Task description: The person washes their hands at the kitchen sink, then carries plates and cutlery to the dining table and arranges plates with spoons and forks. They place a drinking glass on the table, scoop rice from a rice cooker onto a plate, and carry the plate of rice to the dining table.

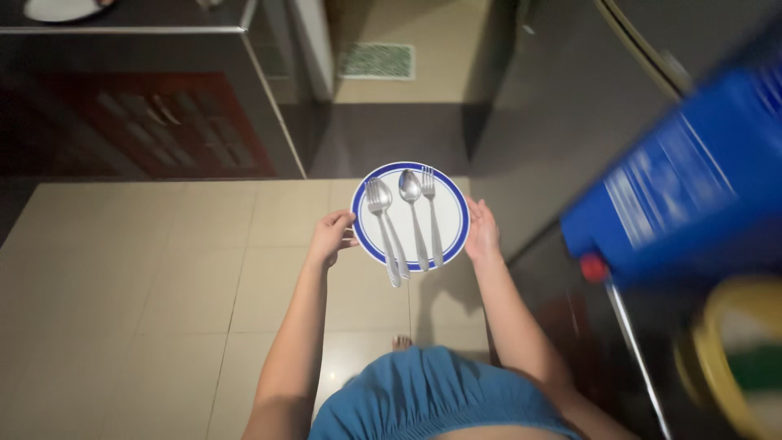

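I hold a round white plate with a blue rim (452, 213) out in front of me, level, above a tiled floor. My left hand (330, 236) grips its left edge and my right hand (482, 231) grips its right edge. Three pieces of silver cutlery lie side by side on the plate: a fork (381, 226) on the left, a spoon (413, 213) in the middle and a second fork (431, 213) on the right, handles pointing toward me.
A dark cabinet with a red panelled door (155, 122) stands at the left. A dark counter with a blurred blue container (692, 187) and a yellow-rimmed object (733, 350) lies at the right. A green patterned mat (376, 61) lies on the floor ahead.
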A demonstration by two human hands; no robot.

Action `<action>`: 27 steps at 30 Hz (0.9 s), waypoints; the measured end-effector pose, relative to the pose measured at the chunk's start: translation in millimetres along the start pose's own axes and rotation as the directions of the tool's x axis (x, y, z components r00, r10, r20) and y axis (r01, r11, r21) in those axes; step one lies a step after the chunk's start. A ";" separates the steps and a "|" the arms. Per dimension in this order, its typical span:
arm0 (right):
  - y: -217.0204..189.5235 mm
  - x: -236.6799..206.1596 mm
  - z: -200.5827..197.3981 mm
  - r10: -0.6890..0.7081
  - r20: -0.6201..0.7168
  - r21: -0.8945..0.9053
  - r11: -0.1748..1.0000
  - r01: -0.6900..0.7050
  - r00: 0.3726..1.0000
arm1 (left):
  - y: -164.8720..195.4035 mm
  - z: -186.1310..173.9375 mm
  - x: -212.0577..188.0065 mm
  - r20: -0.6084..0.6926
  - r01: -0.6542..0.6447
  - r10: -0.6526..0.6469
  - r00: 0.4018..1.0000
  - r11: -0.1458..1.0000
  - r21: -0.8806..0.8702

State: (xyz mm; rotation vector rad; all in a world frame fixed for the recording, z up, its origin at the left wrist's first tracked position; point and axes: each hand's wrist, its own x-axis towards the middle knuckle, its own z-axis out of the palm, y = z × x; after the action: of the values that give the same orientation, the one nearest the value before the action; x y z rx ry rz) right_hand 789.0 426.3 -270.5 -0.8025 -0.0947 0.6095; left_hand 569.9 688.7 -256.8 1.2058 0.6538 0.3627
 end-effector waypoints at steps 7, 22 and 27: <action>17.5 165.8 56.7 0.073 0.113 0.059 0.995 -0.080 0.991 | 49.2 -32.8 142.8 -0.073 -0.069 0.066 0.995 0.997 -0.034; 14.7 548.0 68.6 -0.083 -0.199 0.052 0.994 0.095 0.977 | 132.6 14.1 582.8 0.029 0.009 -0.009 1.000 1.000 0.016; -1.1 685.0 53.5 -0.228 -0.189 0.043 0.970 0.240 0.955 | 141.0 53.6 754.3 0.098 -0.108 0.101 0.990 0.992 0.065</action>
State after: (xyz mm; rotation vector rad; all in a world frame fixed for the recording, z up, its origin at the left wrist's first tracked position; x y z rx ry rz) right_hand 1338.7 833.9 -331.6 -0.7673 -0.0015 0.3115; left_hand 1192.0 1137.1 -317.7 1.3199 0.5265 0.3700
